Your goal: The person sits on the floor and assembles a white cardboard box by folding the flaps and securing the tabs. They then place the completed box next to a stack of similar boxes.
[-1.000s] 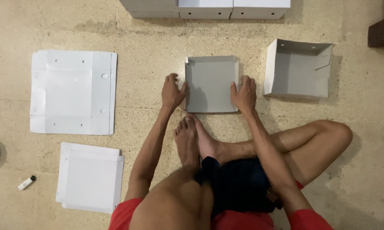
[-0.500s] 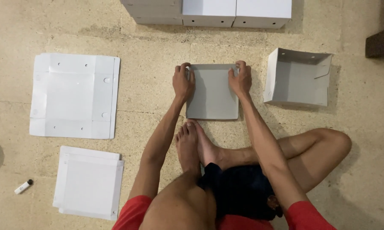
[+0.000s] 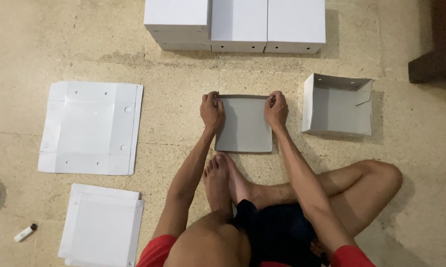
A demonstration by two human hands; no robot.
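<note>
While both hands grip the far corners of the grey box tray (image 3: 243, 126) on the floor (image 3: 183, 64), left hand (image 3: 212, 111) and right hand (image 3: 277, 110) fingers pinched on its back flap, folding looks partway. One open box (image 3: 337, 105) and three closed boxes (image 3: 237, 22) are done; flat sheets (image 3: 90, 127) remain.

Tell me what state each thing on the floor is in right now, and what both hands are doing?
Grey box piece: partly folded, far edge pinched by both hands.
Left hand: grip closed on its far left corner.
Right hand: grip closed on its far right corner.
Half-built box: walls up, open, one flap loose.
Flat cut sheet: unfolded.
Sheet stack: flat.
Finished white boxes: closed, in a row.
</note>
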